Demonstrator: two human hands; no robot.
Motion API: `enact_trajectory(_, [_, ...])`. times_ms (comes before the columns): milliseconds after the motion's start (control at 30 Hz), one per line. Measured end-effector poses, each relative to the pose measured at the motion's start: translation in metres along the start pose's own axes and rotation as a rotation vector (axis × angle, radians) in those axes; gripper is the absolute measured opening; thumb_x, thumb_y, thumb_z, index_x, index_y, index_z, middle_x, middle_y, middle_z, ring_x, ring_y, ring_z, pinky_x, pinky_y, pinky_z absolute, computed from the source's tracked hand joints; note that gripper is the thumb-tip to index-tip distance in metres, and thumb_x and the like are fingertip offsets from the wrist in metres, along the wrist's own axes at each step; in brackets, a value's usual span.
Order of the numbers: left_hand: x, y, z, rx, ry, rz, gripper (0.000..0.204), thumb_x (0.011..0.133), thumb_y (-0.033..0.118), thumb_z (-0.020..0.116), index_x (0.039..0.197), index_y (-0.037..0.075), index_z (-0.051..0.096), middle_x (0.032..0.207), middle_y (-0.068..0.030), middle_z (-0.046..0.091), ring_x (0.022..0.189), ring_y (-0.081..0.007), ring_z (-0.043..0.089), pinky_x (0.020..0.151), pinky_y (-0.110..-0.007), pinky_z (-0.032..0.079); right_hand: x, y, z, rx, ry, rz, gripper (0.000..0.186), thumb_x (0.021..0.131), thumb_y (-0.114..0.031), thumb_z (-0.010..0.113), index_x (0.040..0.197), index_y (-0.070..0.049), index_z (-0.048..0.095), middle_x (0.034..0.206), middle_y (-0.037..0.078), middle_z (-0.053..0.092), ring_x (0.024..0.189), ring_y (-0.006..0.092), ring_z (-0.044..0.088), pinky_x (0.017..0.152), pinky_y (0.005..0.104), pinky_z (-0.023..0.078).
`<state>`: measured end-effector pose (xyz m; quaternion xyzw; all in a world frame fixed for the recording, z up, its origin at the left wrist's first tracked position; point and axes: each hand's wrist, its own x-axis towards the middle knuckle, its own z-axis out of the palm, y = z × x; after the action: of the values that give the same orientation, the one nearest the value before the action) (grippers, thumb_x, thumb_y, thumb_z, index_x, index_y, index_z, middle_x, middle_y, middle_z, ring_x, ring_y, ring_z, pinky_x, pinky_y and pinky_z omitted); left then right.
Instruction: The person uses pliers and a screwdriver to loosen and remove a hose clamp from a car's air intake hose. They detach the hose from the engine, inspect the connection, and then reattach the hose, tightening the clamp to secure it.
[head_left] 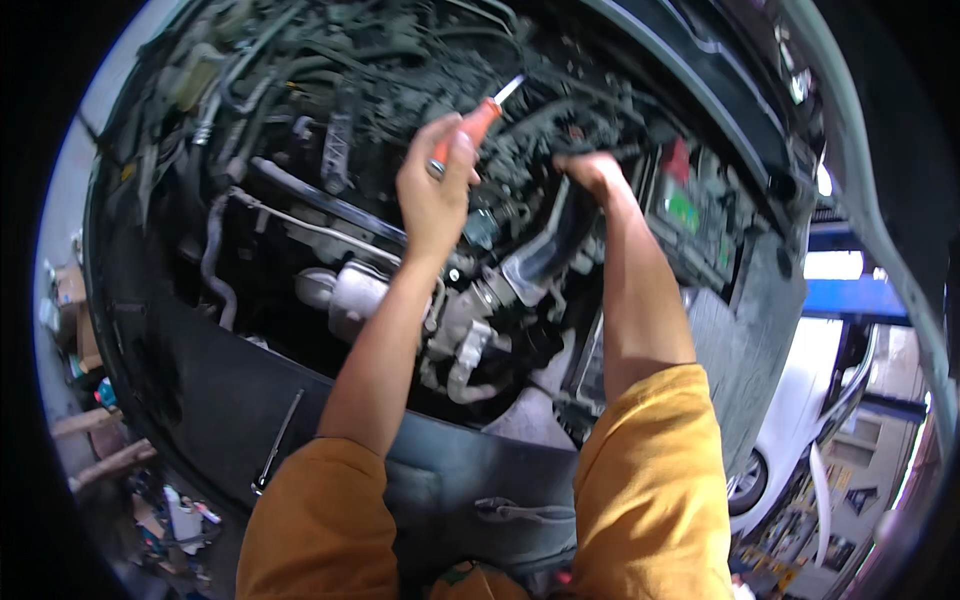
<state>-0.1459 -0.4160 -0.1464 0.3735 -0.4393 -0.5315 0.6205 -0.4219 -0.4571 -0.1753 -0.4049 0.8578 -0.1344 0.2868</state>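
Note:
My left hand [437, 190] is closed around the orange-red handle of a screwdriver [478, 122] above the middle of the engine bay. Its bare metal shaft points up and to the right, away from me. My right hand [590, 172] reaches down at the far end of a black air intake hose [555, 250], left of the car battery [690, 215]. The fingers of that hand are bent down and mostly hidden, so what they touch does not show. Below the hands lie metal pipes and a silver cylindrical housing [357, 297].
Pliers [525, 512] rest on the dark front panel nearest me. A thin metal tool [280, 440] lies farther left on that panel. The raised hood [870, 120] is at the right. Beyond it stands a white car [795, 420] near a blue beam [855, 300]. Clutter lies at lower left.

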Motion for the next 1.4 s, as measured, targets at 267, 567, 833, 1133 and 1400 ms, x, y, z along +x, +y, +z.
enact_trajectory(267, [-0.048,0.013,0.031,0.085,-0.309,-0.094,0.055,0.103,0.042,0.057,0.138,0.000,0.052,0.111,-0.0098,0.066,0.092,-0.0124,0.063,0.077,-0.026,0.049,-0.096,-0.026,-0.027,-0.232,0.260,-0.357,0.064,0.096,-0.060,0.055,0.111,0.000,0.071,0.110,0.025,0.071,0.107,0.0380,0.068,0.094,0.0438,0.053])
enact_trajectory(567, [-0.080,0.027,0.077,0.528,-0.893,0.208,0.039,0.096,0.021,0.065,0.131,0.003,0.060,0.128,-0.0110,0.062,0.121,-0.0217,0.055,0.102,-0.036,0.044,-0.175,0.024,-0.088,0.029,0.109,-0.423,0.042,0.096,-0.031,0.059,0.126,-0.004,0.048,0.114,0.029,0.068,0.109,0.0453,0.066,0.093,0.0529,0.052])
enact_trajectory(833, [-0.009,-0.044,0.138,1.073,-0.601,-0.178,0.107,0.070,0.063,0.082,0.137,-0.015,0.051,0.131,-0.0302,0.061,0.119,-0.0350,0.062,0.103,-0.039,0.046,-0.162,0.049,-0.169,-0.477,0.020,-0.249,0.035,0.082,-0.007,0.068,0.116,-0.002,0.073,0.122,0.018,0.071,0.111,0.0295,0.071,0.093,0.0421,0.057])
enact_trajectory(1133, [0.004,-0.082,0.154,0.968,-0.413,-0.360,0.077,0.071,0.051,0.084,0.109,-0.014,0.068,0.099,-0.0165,0.073,0.080,-0.0234,0.069,0.077,-0.035,0.054,-0.122,0.063,-0.143,-0.208,0.284,-0.393,0.030,0.083,-0.008,0.071,0.112,-0.007,0.076,0.118,0.015,0.073,0.112,0.0315,0.070,0.092,0.0411,0.057])
enact_trajectory(1400, [0.011,-0.076,0.151,0.642,-0.431,-0.698,0.071,0.071,0.051,0.087,0.107,-0.008,0.070,0.096,-0.0119,0.073,0.073,-0.0221,0.068,0.070,-0.036,0.056,-0.112,0.067,-0.126,-0.132,0.352,-0.434,0.028,0.083,-0.019,0.075,0.109,-0.007,0.077,0.115,0.017,0.073,0.109,0.0329,0.071,0.092,0.0435,0.057])
